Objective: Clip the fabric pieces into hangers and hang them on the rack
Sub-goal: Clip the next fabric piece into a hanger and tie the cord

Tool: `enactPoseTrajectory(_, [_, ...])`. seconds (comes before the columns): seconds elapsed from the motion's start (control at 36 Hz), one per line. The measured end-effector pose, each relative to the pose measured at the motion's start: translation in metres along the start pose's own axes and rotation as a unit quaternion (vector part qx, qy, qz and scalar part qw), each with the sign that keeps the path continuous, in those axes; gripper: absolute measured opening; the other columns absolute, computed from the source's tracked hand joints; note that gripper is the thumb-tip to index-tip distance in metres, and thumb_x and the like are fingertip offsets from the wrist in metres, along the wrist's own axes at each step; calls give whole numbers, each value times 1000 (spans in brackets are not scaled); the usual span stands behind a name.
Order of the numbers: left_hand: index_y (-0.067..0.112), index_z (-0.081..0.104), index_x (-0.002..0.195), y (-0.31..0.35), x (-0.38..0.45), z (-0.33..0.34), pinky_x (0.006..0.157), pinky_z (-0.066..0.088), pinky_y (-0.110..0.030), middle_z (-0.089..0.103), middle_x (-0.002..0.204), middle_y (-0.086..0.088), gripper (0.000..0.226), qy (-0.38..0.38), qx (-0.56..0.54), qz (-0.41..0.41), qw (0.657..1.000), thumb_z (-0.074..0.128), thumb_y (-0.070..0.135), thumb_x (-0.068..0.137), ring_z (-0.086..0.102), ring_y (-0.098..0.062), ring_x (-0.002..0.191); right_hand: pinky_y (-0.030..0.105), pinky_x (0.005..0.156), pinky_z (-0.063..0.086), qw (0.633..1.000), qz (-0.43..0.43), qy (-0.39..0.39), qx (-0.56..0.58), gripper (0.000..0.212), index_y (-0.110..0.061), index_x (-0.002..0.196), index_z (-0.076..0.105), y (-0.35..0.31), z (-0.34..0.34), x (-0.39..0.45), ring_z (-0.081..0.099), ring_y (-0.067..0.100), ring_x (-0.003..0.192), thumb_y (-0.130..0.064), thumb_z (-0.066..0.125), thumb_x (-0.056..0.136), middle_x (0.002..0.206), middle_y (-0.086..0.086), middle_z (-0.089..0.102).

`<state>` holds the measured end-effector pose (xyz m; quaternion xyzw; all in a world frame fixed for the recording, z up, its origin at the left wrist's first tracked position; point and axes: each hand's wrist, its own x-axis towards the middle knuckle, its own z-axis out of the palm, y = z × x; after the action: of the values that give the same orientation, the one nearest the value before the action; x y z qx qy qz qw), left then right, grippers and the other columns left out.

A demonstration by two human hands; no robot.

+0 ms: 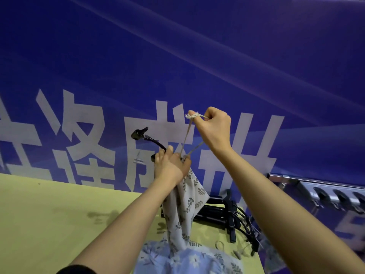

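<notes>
My left hand (170, 165) grips a black clip hanger (147, 138) together with the top of a grey leaf-print fabric piece (185, 210), which hangs down from it over the table. My right hand (214, 128) is raised above and to the right, pinching a beige string (192, 133) that loops over its forefinger and runs down to the hanger at my left hand. A blue floral fabric piece (183, 258) lies on the table below. The hanger's clips are hidden by my left hand.
A pile of black hangers (223, 212) lies on the yellow table (49, 210) near its right edge. A metal rack with hooks (331, 194) is mounted at the right. A blue banner with white characters (177, 56) fills the background.
</notes>
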<state>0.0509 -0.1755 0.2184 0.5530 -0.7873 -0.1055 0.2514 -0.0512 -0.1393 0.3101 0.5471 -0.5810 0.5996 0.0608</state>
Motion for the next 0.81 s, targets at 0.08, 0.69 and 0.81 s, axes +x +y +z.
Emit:
enactPoseTrajectory(0.08, [15, 61, 111, 2, 0, 0, 100, 26, -38, 42, 130, -7, 42, 7, 61, 17, 998, 37, 44, 92, 35, -31, 118, 33, 51, 28, 998, 34, 31, 32, 51, -10, 54, 41, 2, -5, -4, 28, 13, 50, -41, 72, 79, 49, 1, 34])
enactPoseTrajectory(0.69, [9, 60, 116, 117, -46, 7, 90, 36, -44, 38, 135, -8, 57, 38, 31, -41, 998, 17, 43, 100, 45, -32, 116, 33, 49, 35, 997, 13, 60, 45, 48, -14, 53, 40, 30, -117, -9, 34, 11, 47, -39, 65, 86, 48, -2, 38])
enactPoseTrajectory(0.81, [5, 51, 124, 166, -69, 9, 71, 36, -38, 42, 130, -9, 44, 9, 130, -43, 991, 22, 30, 102, 55, -34, 109, 31, 49, 32, 999, 9, 42, 22, 50, -14, 53, 38, 47, -162, -15, 32, 12, 46, -38, 63, 88, 46, -2, 37])
